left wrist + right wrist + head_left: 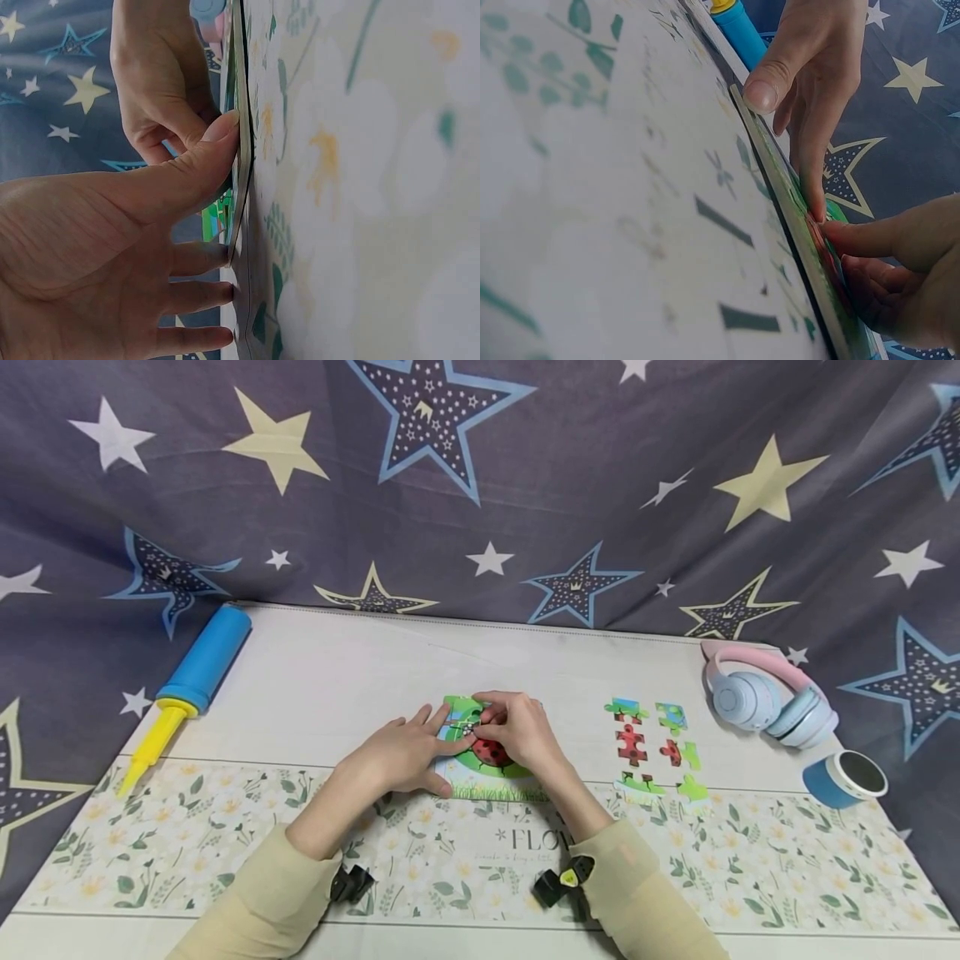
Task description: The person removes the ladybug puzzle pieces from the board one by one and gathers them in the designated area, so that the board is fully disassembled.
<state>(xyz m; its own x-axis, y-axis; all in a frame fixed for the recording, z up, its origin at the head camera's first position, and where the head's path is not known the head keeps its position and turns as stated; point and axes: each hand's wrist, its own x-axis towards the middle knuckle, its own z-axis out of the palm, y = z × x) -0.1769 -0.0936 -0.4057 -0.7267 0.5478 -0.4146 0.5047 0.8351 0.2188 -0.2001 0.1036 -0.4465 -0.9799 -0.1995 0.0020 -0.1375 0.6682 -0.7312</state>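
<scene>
A ladybug jigsaw puzzle (pixel 472 789) lies flat on the table in front of me, its picture a red ladybug on green. My left hand (pixel 401 752) rests on its left side with fingers spread; the thumb touches the near edge and the index finger reaches the ladybug's middle. In the left wrist view that thumb (pixel 214 142) lies on the board's rim. My right hand (pixel 522 727) bends over the ladybug, pinching a red puzzle piece at the board's surface, mostly hidden by the fingers. Both index finger and right thumb (pixel 855 236) meet there in the right wrist view.
Several loose puzzle pieces (pixel 632 745) lie in two columns right of the board. Farther right are headphones (pixel 750 697) and a blue cup (pixel 832 781). A blue and yellow hand pump (pixel 206 660) lies at the far left. A starry curtain (pixel 480 535) hangs behind the table.
</scene>
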